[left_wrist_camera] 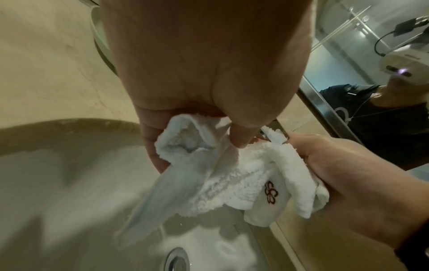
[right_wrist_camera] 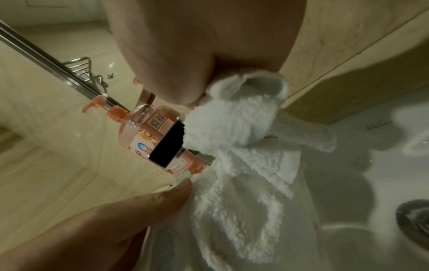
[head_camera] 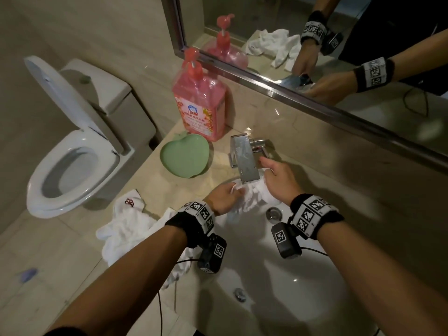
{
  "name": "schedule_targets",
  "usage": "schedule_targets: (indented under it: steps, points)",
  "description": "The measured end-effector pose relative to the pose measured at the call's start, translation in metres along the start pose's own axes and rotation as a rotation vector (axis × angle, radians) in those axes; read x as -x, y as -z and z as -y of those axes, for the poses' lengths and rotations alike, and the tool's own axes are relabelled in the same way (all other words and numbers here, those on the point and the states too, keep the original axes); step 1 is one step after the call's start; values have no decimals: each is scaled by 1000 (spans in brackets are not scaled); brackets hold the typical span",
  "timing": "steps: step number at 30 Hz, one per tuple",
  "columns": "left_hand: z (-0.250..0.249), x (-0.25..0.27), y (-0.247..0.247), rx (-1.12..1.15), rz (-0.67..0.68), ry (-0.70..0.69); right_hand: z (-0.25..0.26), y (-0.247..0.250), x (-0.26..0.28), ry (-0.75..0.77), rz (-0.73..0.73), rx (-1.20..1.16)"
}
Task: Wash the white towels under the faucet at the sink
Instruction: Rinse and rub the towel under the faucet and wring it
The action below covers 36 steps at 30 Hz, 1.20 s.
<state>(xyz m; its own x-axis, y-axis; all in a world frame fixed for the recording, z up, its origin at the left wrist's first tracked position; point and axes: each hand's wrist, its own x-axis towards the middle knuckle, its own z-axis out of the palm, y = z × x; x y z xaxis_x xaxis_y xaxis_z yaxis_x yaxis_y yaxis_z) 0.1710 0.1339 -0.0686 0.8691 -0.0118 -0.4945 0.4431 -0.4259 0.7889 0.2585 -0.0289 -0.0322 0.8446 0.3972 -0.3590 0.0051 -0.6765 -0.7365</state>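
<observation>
From the head view, both hands are over the sink (head_camera: pixel 303 282), just under the spout of the chrome faucet (head_camera: pixel 244 161). The white towel (head_camera: pixel 252 197) is bunched between them: the left hand (head_camera: pixel 224 196) grips its left end, the right hand (head_camera: pixel 278 180) holds its right end, with the cloth hanging above the drain (head_camera: pixel 274 212). On the counter (head_camera: pixel 80 251) to the left lies a pile of other white towels (head_camera: pixel 126 224), one showing a dark flower mark. Behind them stand a green apple-shaped dish (head_camera: pixel 185 156) and a pink soap bottle (head_camera: pixel 200 103), below the mirror (head_camera: pixel 315 32). A toilet (head_camera: pixel 72 151) with its lid up sits farther left.

From the left wrist view, the left hand's fingers (left_wrist_camera: pixel 239 135) pinch a fold of the towel (left_wrist_camera: pixel 232 174), while the right hand (left_wrist_camera: pixel 343 183) is curled round the other end; a dark flower emblem shows on the cloth.

From the right wrist view, the right hand (right_wrist_camera: pixel 185 60) is clamped on the towel (right_wrist_camera: pixel 236 155), which drapes down toward the left hand (right_wrist_camera: pixel 111 220) holding it lower. The soap bottle (right_wrist_camera: pixel 148 135) shows behind.
</observation>
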Motion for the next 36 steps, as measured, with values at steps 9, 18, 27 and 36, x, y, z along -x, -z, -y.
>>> schedule_targets:
  steps: [9, 18, 27, 36]
  points:
    - [10, -14, -5, -22, 8, -30, -10, 2, -4, 22, -24, 4]
    - [9, -17, -7, 39, -5, 3, -12, 10, -9, -2, -20, -31]
    - [12, -24, -11, -53, -35, -1, -29, 8, -10, -30, 24, 172]
    - [17, -3, 13, -98, -171, -122, -37, -10, -12, 37, 106, 166]
